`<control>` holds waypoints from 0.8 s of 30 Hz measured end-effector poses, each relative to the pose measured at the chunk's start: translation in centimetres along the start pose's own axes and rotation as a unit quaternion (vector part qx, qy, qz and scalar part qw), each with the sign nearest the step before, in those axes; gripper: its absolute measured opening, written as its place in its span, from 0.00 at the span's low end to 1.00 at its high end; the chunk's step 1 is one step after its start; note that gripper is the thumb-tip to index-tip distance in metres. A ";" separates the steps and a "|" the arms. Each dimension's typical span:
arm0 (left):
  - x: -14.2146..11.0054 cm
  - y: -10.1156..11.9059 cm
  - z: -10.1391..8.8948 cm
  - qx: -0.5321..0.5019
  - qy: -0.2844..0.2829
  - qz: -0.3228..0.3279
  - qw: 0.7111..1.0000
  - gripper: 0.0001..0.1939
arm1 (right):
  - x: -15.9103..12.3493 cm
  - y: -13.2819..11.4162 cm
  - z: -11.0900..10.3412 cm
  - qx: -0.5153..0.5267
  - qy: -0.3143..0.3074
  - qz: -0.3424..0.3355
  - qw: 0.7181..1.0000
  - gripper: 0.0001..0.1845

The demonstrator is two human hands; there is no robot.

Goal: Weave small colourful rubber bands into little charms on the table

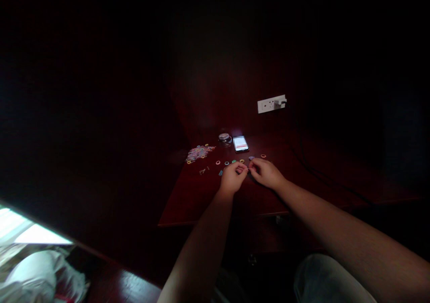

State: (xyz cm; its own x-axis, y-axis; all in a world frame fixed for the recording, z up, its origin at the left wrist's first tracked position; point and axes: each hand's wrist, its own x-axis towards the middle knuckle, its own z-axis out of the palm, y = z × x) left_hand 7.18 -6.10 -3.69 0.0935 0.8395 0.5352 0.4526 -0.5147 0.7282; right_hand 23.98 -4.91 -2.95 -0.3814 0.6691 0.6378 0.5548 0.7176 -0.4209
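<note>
My left hand (234, 176) and my right hand (266, 172) meet low over the dark red desk, fingertips pinched close together. Whatever lies between them is too small to make out. Beyond my hands runs an uneven row of small coloured rings: a pink ring (218, 162), a blue ring (226, 163), a green ring (234, 162), a yellow ring (242, 161), a purple ring (251, 158) partly behind my right fingers, and an orange ring (263, 156). Just left of my left hand lies a small teal piece (221, 173).
A heap of small pastel pieces (199, 153) lies at the desk's left side, with a few tiny pale bits (202, 171) nearer. Behind the rings are a round clear container (225, 138) and a lit phone (241, 144). A wall socket (272, 104) holds a plug; dark cables trail right.
</note>
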 end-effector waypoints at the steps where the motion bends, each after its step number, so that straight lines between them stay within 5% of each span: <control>1: 0.0 0.0 0.0 -0.002 0.003 -0.001 1.000 0.03 | 0.0 0.0 0.0 0.001 -0.001 0.001 1.000 0.02; 24: 0.0 -0.3 0.0 -0.004 0.003 -0.011 1.000 0.04 | 0.0 0.0 0.2 -0.011 -0.009 0.007 1.000 0.05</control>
State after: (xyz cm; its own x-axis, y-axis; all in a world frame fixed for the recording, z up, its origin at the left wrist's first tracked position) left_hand 7.04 -6.00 -3.88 0.0779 0.8491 0.5224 0.4476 -0.4980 0.7427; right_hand 23.85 -4.91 -3.07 -0.3869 0.6822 0.6204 0.5768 0.7040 -0.4144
